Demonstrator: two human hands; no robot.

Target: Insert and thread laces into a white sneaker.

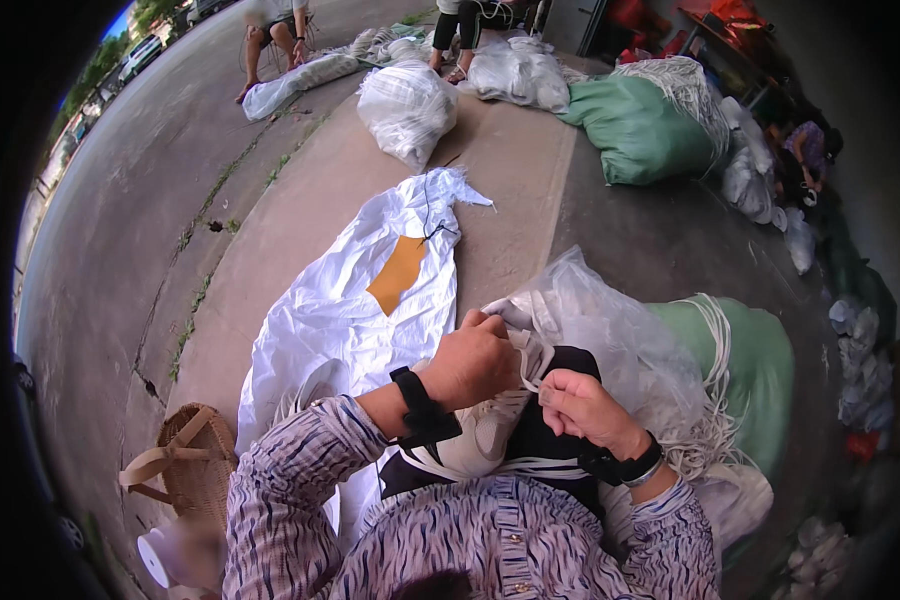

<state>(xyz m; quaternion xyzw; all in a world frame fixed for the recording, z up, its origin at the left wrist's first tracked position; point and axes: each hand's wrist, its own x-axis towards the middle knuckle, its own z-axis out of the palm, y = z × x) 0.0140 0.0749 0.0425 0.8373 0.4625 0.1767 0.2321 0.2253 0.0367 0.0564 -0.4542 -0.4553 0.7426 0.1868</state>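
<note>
A cream shoe [486,432] rests on my lap against dark trousers. My left hand [473,362] is closed above its upper part, and the back of the hand hides what the fingers grip. A white shoelace [532,376] runs across the gap between my hands. Its strand is pinched between thumb and forefinger of my right hand [584,408], just right of the shoe. Several white laces [430,462] lie across my lap. Beyond my hands, a clear plastic bag [610,325] with pale contents leans by my right knee.
To my left lies a white woven sack [320,300] with an orange patch; beside it are a woven basket [198,470] and a white spool [155,558]. A green sack [765,370] draped with laces stands right. Farther off are filled bags [407,112], another green sack [642,130] and seated people.
</note>
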